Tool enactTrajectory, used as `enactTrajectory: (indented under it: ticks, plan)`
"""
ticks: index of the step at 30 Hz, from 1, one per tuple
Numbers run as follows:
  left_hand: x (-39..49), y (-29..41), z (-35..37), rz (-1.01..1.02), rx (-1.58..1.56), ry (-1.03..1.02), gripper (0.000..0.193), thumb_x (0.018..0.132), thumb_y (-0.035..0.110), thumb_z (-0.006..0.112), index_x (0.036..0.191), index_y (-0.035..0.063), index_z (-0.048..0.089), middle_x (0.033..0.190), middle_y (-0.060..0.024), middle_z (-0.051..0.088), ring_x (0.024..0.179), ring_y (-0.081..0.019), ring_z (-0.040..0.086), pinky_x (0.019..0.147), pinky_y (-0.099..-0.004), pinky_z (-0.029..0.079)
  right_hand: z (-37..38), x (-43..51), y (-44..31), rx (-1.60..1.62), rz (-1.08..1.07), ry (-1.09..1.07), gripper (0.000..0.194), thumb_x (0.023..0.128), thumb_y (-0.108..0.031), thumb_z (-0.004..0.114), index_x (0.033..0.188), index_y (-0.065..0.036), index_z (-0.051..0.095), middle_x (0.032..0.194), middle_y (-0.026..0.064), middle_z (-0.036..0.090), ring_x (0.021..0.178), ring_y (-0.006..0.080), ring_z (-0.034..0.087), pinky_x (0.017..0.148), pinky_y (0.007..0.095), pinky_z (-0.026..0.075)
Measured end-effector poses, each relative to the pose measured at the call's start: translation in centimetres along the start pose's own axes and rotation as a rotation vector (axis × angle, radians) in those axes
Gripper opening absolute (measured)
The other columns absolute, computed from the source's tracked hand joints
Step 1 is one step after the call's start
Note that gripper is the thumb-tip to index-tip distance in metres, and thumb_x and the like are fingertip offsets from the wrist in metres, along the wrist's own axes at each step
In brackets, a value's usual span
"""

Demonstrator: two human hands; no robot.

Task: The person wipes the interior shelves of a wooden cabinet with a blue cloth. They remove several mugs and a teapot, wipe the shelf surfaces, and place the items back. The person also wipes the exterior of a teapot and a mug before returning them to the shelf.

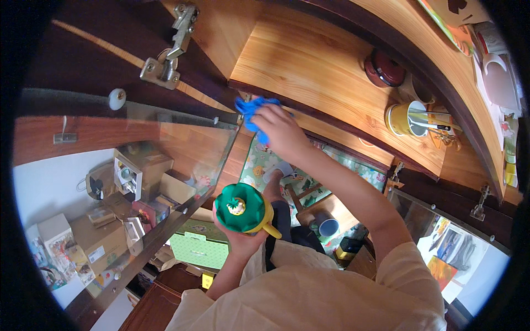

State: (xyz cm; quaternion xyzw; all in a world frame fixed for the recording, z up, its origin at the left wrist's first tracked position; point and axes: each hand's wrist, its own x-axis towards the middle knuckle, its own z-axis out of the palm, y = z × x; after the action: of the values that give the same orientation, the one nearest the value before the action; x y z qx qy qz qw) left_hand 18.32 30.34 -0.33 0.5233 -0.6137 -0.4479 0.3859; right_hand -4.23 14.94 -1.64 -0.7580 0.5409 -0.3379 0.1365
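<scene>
My left hand (243,243) holds a yellow mug (268,216) in front of my body. On the mug sits a scalloped green lid (244,202) with a small figure on top as a knob. Bunched in my right hand (283,130) is a blue cloth (256,111). That hand reaches up to the left front corner of a wooden cabinet shelf (304,68), close to the open glass door (182,140). Whether the cloth touches the wood, I cannot tell.
Toward the shelf's right side stand a dark red lidded pot (385,70) and a yellow cup (397,118) holding utensils. Metal hinges (165,68) jut out at upper left. A second glass door (439,207) hangs open at right. Below, a wooden stool (341,209) bears a grey-blue mug (327,225).
</scene>
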Motion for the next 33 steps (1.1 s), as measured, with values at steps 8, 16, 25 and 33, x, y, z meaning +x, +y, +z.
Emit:
enactTrajectory:
  ticks: [8,16,25,33]
  plan:
    - [0.8,1.1,-0.6,0.069,0.016,0.019,0.123,0.054,0.024,0.088,0.141,0.0083,0.003,0.136,-0.0145,0.027,0.127,-0.0278,0.035,0.106,-0.0443,0.029,-5.1,-4.4,0.6,0.866,0.885,0.479,0.026,0.096,-0.009,0.044,0.120,-0.003,0.053,0.122,0.0124,0.056,0.111,0.0254,0.054,0.094,0.0371,0.043]
    - [0.2,1.2,-0.8,0.078,0.032,0.026,0.123,0.053,0.020,0.087,0.141,0.0072,0.002,0.137,-0.0154,0.028,0.128,-0.0278,0.035,0.107,-0.0438,0.029,-9.3,-1.1,0.2,1.842,0.810,0.543,0.036,0.093,-0.013,0.045,0.126,0.000,0.045,0.124,0.0129,0.054,0.115,0.0264,0.051,0.103,0.0390,0.038]
    - [0.0,1.6,-0.9,0.074,0.016,0.050,0.124,0.053,0.021,0.088,0.141,0.0075,0.003,0.138,-0.0155,0.027,0.127,-0.0279,0.036,0.106,-0.0439,0.031,-1.7,7.4,-0.9,0.048,0.348,0.277,0.054,0.082,-0.006,0.057,0.133,0.001,0.040,0.139,0.0228,0.038,0.125,0.0393,0.042,0.104,0.0440,0.036]
    - [-0.2,1.1,-0.3,0.048,0.014,0.064,0.125,0.053,0.023,0.089,0.142,0.0087,0.003,0.138,-0.0154,0.027,0.128,-0.0283,0.037,0.106,-0.0443,0.031,5.2,6.8,1.4,-0.553,0.096,0.188,0.049,0.085,-0.027,0.058,0.126,-0.001,0.049,0.134,0.0153,0.047,0.126,0.0333,0.041,0.104,0.0414,0.033]
